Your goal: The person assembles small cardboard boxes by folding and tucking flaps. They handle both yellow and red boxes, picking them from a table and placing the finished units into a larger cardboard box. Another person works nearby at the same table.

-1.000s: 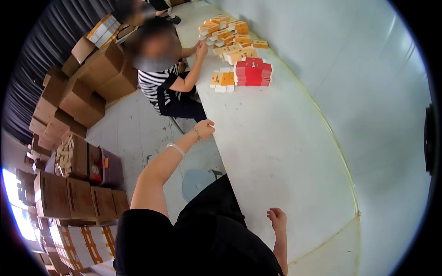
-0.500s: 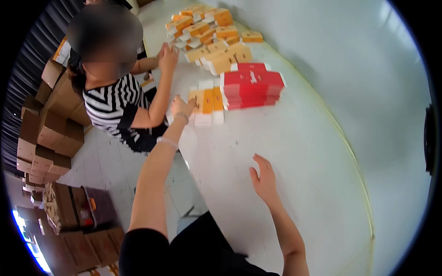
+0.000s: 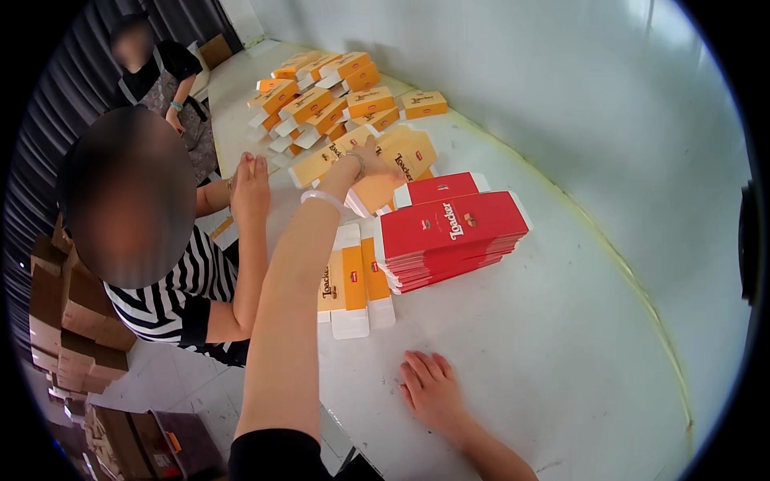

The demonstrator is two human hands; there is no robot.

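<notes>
White table (image 3: 577,353), my left hand over the flat orange cartons

Nearest me, my right hand (image 3: 434,394) lies palm down at the tabletop, fingers loosely bent and side by side, nothing visible in it. Beyond it, a little to the left, a few orange-and-white cartons (image 3: 353,276) lie flat, partly behind my left forearm. Just right of them stands a stack of flat red cartons (image 3: 453,226), its long side running across in front of me and rising slightly to the right.

Past the red stack, and to its left, is the pile of flat orange cartons (image 3: 415,151). My left hand (image 3: 370,163) is on it, fingers spread; I cannot tell whether they pinch a carton or only rest there. The pile's long axis slants from near left to far right, so it crosses the line of my outstretched left arm. That hand is far the nearer; my right is well apart, on the near side of the red stack.

Left of my arm sits a co-worker in a striped top (image 3: 160,309), hands raised close together. Farther on, folded-up orange boxes (image 3: 309,104) crowd the table, and another person (image 3: 152,76) stands before a dark curtain (image 3: 80,48).
</notes>
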